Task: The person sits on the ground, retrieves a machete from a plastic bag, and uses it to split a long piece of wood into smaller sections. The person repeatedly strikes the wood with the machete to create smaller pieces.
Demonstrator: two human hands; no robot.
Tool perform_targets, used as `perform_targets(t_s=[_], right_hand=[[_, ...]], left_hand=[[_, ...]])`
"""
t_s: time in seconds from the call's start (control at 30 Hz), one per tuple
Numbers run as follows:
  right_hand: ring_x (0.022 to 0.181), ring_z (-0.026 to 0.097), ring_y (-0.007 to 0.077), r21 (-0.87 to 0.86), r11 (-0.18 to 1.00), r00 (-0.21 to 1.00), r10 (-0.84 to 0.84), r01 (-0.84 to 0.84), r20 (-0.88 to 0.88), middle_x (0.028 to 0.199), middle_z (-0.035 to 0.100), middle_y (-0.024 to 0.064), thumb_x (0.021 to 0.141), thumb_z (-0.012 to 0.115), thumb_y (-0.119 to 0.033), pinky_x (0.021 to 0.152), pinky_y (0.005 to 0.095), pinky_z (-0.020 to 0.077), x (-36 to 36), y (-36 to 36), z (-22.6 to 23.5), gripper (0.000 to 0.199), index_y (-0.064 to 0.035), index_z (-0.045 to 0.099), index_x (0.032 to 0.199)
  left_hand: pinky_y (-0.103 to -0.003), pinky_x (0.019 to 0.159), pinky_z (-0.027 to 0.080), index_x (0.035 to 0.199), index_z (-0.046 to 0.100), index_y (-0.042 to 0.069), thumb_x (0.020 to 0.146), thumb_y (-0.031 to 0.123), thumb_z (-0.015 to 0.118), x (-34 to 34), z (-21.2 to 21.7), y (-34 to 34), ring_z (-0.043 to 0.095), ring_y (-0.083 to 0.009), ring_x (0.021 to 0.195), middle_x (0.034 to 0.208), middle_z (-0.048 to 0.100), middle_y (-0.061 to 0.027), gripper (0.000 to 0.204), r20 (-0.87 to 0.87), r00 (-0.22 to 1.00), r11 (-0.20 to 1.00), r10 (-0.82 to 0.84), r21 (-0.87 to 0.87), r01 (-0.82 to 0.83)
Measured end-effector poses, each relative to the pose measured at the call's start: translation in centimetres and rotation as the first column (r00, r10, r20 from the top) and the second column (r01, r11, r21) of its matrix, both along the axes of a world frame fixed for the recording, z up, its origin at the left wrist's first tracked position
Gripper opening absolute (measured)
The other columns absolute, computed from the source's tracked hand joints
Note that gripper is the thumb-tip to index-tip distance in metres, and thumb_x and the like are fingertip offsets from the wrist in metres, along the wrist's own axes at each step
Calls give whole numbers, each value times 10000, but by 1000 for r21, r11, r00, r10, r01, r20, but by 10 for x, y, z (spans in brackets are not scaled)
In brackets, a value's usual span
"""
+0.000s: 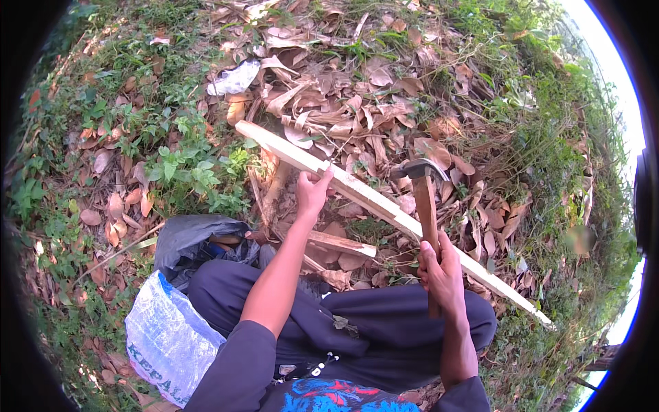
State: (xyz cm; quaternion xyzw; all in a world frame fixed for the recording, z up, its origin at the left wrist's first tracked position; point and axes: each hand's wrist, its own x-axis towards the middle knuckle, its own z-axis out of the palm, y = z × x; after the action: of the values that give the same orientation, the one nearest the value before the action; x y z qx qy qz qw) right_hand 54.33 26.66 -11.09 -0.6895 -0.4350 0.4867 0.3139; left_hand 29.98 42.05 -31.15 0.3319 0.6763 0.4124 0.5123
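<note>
A long pale strip of wood (285, 150) lies slantwise in front of me, from the upper left down to the lower right. Against its upper face my left hand (313, 194) is closed in a pinch. Whatever lies between those fingertips is too small to make out, though something thin seems to stick up there. My right hand (443, 272) is wrapped round the wooden handle of a claw hammer (425, 202). The hammer stands roughly upright in view, its metal head at the top, beyond the strip and to the right of my left hand.
A shorter piece of wood (341, 243) lies below the strip, near my crossed legs (384, 312). At my left are a dark plastic bag (182, 240) and a white and blue sack (165, 336). Dry leaves (371, 123), green plants and a crumpled white wrapper (235, 78) cover the ground ahead.
</note>
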Motion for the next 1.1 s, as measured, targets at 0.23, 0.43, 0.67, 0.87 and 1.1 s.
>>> perform_targets(t_s=[0.23, 0.43, 0.67, 0.87, 1.1], right_hand=[[506, 531, 99, -94, 995, 998, 37, -33, 44, 607, 553, 25, 1059, 564, -257, 466, 288, 425, -7, 0, -12, 266, 8, 574, 1077], [504, 530, 106, -76, 994, 996, 80, -77, 38, 598, 550, 29, 1059, 563, -259, 475, 294, 425, -10, 1, -10, 271, 7, 583, 1109], [509, 538, 161, -24, 996, 989, 91, -89, 117, 605, 562, 74, 1049, 572, -235, 503, 349, 431, -7, 3, -10, 283, -1, 564, 1209], [706, 659, 446, 124, 911, 860, 318, -394, 399, 803, 662, 299, 1043, 549, -197, 700, 501, 485, -15, 74, 10, 539, -149, 363, 1546], [871, 655, 512, 277, 759, 771, 426, -589, 473, 987, 668, 345, 1004, 532, -99, 749, 570, 466, -32, 112, -33, 676, -245, 272, 1611]], left_hand=[[-329, 545, 556, 1004, 511, -9, 859, 366, 818, 22, 16, -2, 745, -208, 677, 808, 731, -143, 505, -90, 995, 995, 51, 93, -43], [-301, 597, 591, 1093, 440, -11, 830, 240, 840, 13, -4, 0, 740, -194, 682, 852, 735, -164, 541, -179, 983, 993, 45, 119, -23], [-288, 578, 573, 1195, 335, -19, 875, 157, 806, 21, 17, -3, 723, -203, 670, 883, 706, -197, 596, -18, 999, 995, 36, 96, -34], [-471, 754, 494, 1292, 358, 88, 847, 336, 822, 23, -6, -13, 690, -303, 809, 777, 678, -120, 689, -237, 969, 981, 74, 190, -28], [-392, 680, 512, 1270, 366, 37, 858, 354, 810, 27, 1, -19, 670, -229, 679, 741, 679, -108, 683, -260, 962, 959, 81, 285, -4]])
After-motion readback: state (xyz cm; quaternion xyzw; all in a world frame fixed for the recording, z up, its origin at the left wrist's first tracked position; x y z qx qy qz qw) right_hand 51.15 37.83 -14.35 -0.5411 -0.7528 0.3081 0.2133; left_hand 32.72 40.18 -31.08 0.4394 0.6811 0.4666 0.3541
